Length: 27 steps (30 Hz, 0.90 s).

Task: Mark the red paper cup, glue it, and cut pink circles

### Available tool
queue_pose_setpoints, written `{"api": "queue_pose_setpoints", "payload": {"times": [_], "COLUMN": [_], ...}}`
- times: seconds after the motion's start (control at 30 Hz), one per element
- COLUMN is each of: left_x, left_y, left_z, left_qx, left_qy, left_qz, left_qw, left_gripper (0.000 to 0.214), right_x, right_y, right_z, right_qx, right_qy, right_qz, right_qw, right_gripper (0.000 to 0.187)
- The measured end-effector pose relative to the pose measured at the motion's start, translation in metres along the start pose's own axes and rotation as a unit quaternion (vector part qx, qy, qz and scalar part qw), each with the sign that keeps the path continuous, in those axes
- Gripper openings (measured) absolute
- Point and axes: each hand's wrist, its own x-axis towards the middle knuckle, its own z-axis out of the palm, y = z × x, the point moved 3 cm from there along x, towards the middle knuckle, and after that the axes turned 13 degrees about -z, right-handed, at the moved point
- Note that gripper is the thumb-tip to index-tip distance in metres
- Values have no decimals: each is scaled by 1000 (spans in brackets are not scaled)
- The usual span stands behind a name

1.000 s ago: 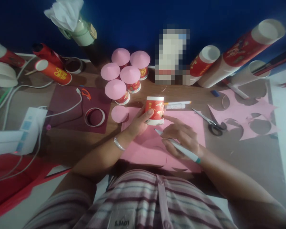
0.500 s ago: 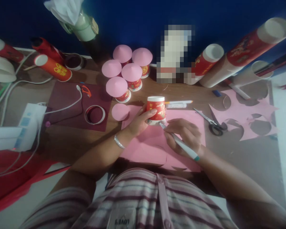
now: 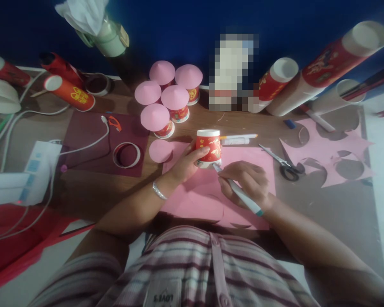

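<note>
A red paper cup (image 3: pixel 210 144) with gold print and white bands top and bottom is gripped in my left hand (image 3: pixel 188 161), thumb across its front. In my right hand (image 3: pixel 245 181) is a white marker pen (image 3: pixel 247 198) with a teal end; its tip meets the white band at the cup's lower edge. What the tip has drawn is too small to make out. Under both hands lies a pink paper sheet (image 3: pixel 192 200). A pink paper disc (image 3: pixel 160 151) is beside my left hand. Behind the cup lie more pens (image 3: pixel 237 140).
Several red cups topped with pink paper cones (image 3: pixel 154 117) stand at the back. Scissors (image 3: pixel 288 168) and cut pink paper scraps (image 3: pixel 326 149) are on the right. A tape roll (image 3: pixel 126 154), a white cable (image 3: pixel 83 145) and a power strip (image 3: pixel 38 170) occupy the left.
Both hands keep their hold on the cup and marker, with the tip still at the cup's lower edge. The whole view has shifted slightly.
</note>
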Motion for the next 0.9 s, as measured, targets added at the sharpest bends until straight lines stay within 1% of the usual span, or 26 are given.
{"api": "queue_pose_setpoints", "payload": {"times": [0.47, 0.73, 0.9], "left_x": [0, 0, 0], "left_y": [0, 0, 0], "left_z": [-1, -1, -1], "left_qx": [3, 6, -4], "left_qy": [-3, -2, -9], "left_qz": [-5, 0, 2], "left_qw": [1000, 1000, 1000], "left_gripper": [39, 43, 41], "right_x": [0, 0, 2], "right_y": [1, 2, 0], "right_z": [0, 0, -1], "right_qx": [-1, -5, 9], "right_qy": [-6, -19, -25], "right_qz": [9, 18, 13], "right_qw": [1000, 1000, 1000], "right_gripper": [19, 16, 18]}}
